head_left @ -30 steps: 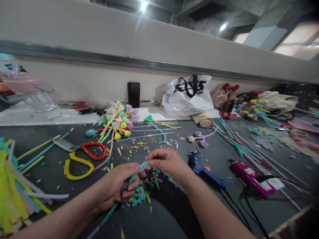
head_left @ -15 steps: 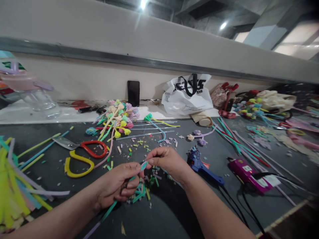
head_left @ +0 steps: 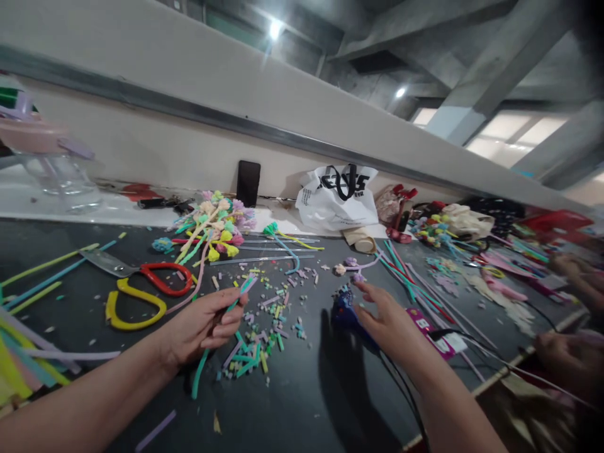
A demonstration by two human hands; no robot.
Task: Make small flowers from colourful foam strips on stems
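My left hand [head_left: 195, 330] is closed around a green fuzzy stem [head_left: 200, 374], thumb and fingers pinching it near the top. A lilac and green tip [head_left: 248, 284] sticks up above the fingertips, and the stem's lower end hangs below the palm. My right hand [head_left: 389, 321] is stretched out, fingers apart, over a dark blue glue gun [head_left: 346, 314]. Part of the gun's handle is hidden behind this hand, and I cannot tell whether the fingers touch it. Short cut bits of stem [head_left: 250, 358] lie scattered between the hands.
Scissors [head_left: 151, 277] with red and yellow handles lie at left. Fuzzy flowers [head_left: 217, 226] are piled behind. A phone [head_left: 248, 182] and a white bag [head_left: 337, 204] stand by the wall. A magenta device [head_left: 431, 333] with cables sits right. Another person's hands [head_left: 566, 352] show at far right.
My right hand has let go of the stem's tip and moved right to the glue gun. The left hand still grips the stem, a little further left. The view has turned right.
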